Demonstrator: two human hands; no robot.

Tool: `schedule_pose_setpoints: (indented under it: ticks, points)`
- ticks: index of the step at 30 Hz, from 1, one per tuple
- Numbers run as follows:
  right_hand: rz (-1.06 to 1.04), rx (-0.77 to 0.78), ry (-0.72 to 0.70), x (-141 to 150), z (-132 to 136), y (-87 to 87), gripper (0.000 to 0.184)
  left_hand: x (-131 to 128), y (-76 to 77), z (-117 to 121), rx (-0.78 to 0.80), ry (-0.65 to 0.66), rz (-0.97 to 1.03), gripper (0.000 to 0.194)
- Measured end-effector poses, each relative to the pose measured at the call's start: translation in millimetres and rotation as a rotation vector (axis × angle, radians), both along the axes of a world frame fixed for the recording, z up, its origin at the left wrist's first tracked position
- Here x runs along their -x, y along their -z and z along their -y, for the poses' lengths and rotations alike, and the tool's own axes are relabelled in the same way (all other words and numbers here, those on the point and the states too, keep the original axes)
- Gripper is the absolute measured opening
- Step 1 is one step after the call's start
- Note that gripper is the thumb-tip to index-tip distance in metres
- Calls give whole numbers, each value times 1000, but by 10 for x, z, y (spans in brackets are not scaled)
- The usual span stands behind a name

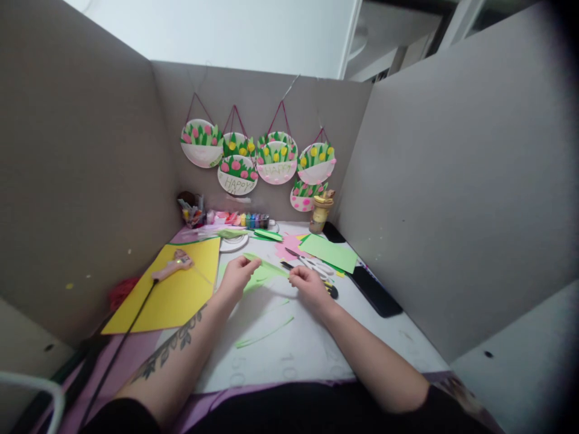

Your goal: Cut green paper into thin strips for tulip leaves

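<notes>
A light green piece of paper stretches between my two hands above the white table surface. My left hand pinches its left end between thumb and fingers. At the other end, the closed fingers of my right hand grip the paper. Thin green paper offcuts lie below my hands, nearer my body. Just beyond my right hand are white-handled scissors. A black and yellow tool, partly covered, sits right beside that hand.
At left, a pink glue gun with a dark cord rests on yellow sheets. Green sheets and a black phone-like slab lie at right. Paint bottles line the back. Paper-plate flower baskets hang on the grey partition.
</notes>
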State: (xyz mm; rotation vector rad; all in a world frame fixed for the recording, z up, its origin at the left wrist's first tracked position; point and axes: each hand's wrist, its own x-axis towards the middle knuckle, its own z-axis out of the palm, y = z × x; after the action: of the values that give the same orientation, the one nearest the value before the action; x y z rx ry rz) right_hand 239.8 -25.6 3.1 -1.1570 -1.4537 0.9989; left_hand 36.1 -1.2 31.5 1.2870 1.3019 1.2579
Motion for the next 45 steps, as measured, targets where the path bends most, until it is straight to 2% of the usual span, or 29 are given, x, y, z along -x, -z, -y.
schedule_pose_setpoints:
  ticks: [14,22,27,34,37,40,43,45]
  points:
    - [-30,-26,106,-13,-22,32,11,-23,-19,21,46,-16,28,33]
    - [32,-77,15,46,-38,111,17,-123,-78,148,31,13,24,35]
    - [61,-66,1,25,-44,135,16,-63,-41,74,28,25,43,36]
    - [93,-77,-13,67,-15,51,14,59,-12,-38,47,49,198,31]
    - [76,-73,-12,26,-19,41,13,134,-53,-87,55,2,280,32]
    - [80,-44,36,-110,-79,28,13,270,-106,-176,38,-118,387,35]
    - [114,-11,84,-270,-259,-43,14,386,-144,-248,34,-229,510,37]
    - [135,-15,125,-330,-460,-120,14,398,-150,-257,52,-246,569,37]
